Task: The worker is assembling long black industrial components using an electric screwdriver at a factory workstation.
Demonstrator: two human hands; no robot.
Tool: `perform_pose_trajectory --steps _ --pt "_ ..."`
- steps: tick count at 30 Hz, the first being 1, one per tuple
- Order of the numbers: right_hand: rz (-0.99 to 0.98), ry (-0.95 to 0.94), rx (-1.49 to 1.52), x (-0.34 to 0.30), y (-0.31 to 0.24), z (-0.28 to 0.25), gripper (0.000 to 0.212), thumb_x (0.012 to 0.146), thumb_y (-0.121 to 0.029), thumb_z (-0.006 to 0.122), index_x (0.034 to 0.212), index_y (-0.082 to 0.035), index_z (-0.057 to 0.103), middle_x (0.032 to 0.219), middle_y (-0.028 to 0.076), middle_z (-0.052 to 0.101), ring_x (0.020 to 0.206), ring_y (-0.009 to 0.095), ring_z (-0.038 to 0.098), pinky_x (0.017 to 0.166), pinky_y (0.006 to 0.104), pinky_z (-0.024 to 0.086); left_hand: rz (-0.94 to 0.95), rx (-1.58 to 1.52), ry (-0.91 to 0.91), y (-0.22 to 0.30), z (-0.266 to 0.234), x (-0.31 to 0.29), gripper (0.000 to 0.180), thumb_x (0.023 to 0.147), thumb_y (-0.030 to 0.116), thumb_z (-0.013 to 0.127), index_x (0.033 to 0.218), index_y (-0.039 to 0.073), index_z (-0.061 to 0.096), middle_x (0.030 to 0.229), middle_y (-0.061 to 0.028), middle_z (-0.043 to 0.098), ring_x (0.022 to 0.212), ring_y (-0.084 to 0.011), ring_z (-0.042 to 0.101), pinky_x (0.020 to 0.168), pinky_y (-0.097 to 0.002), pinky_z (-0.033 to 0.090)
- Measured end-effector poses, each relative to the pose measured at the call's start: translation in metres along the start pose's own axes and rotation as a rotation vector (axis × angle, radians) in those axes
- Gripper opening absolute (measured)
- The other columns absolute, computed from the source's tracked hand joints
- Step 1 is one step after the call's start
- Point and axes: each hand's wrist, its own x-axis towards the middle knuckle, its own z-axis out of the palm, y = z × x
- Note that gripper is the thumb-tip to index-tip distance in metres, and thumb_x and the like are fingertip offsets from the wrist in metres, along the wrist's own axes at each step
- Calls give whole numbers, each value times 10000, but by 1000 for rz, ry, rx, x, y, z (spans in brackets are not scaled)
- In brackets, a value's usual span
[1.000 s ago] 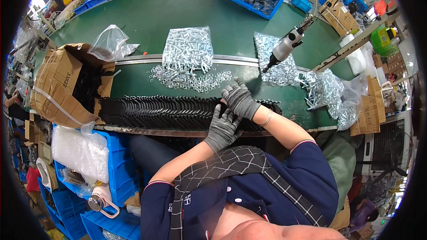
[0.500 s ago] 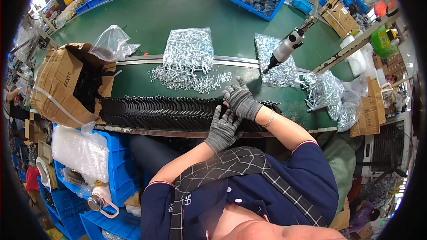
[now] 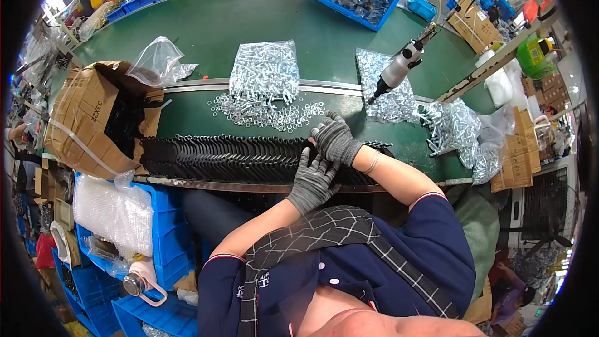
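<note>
A long row of thin black curved parts (image 3: 231, 155), packed side by side, lies along the near edge of the bench. My left hand (image 3: 313, 181), in a grey striped glove, rests on the row with its fingers stretched out and apart. Just beyond it, my right hand (image 3: 337, 141), gloved alike, bends its fingers down at the far edge of the row. Its fingertips are close together; whatever is between them is hidden. Beyond the hands lies a loose heap of small silver ring-shaped pieces (image 3: 290, 117), below a clear bag of silver bolts (image 3: 265, 68).
A power screwdriver (image 3: 399, 72) hangs over a second bag of metal pieces (image 3: 377, 68) at the right. More bagged bolts (image 3: 458, 128) lie farther right. An open cardboard box (image 3: 84, 115) with black parts stands left, and a blue bin (image 3: 374, 15) at the back.
My right hand's fingers have curled inward from a more outstretched pose, and the hand has shifted slightly left. My left hand stays nearly in place.
</note>
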Motion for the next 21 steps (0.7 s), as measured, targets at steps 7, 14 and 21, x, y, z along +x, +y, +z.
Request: perform_pose_trajectory --steps 7,14,21 --pt "50 11 238 36 11 -39 393 942 -446 531 994 -83 676 978 122 696 1009 298 645 1009 448 417 -169 40 30 -1 -1 -11 676 823 500 602 1359 95 527 1341 -188 539 1312 -347 445 1134 -637 121" --pt "205 -326 529 175 1 1 486 890 -498 606 1099 -67 683 1017 154 703 974 329 656 861 443 512 -96 26 22 -7 4 -14 646 818 493 602 1321 88 562 1310 -193 567 1287 -352 478 1129 -652 125" --pt "171 -216 360 171 4 3 370 850 -378 617 1058 -84 703 981 147 715 917 334 672 810 423 531 -61 2 30 -6 6 -9 612 810 481 611 1284 93 592 1276 -184 596 1256 -351 510 1130 -648 140"
